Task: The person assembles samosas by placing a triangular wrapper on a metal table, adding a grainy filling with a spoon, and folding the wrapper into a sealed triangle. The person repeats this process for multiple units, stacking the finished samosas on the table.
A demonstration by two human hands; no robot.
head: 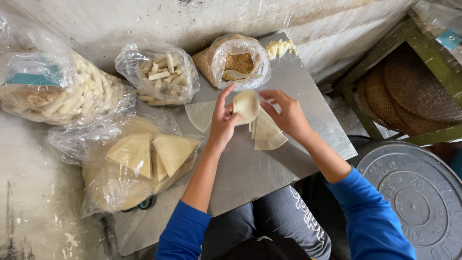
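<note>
While pinched between left hand (223, 120) and right hand (288, 115) above the metal tray (298, 82), thin wrapper (246, 105) risked tearing. Fingers closed around it. Could slip onto wrapper stack (267, 132) on the tray.

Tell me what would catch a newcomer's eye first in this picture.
Most striking are the two hands at the centre: the left hand cups a folded pastry wrapper while the right hand pinches its edge, above a metal tray. Behind them sits an open bag of brown filling with a spoon in it. At the left, a plastic bag of triangular wrappers stands out.
</note>
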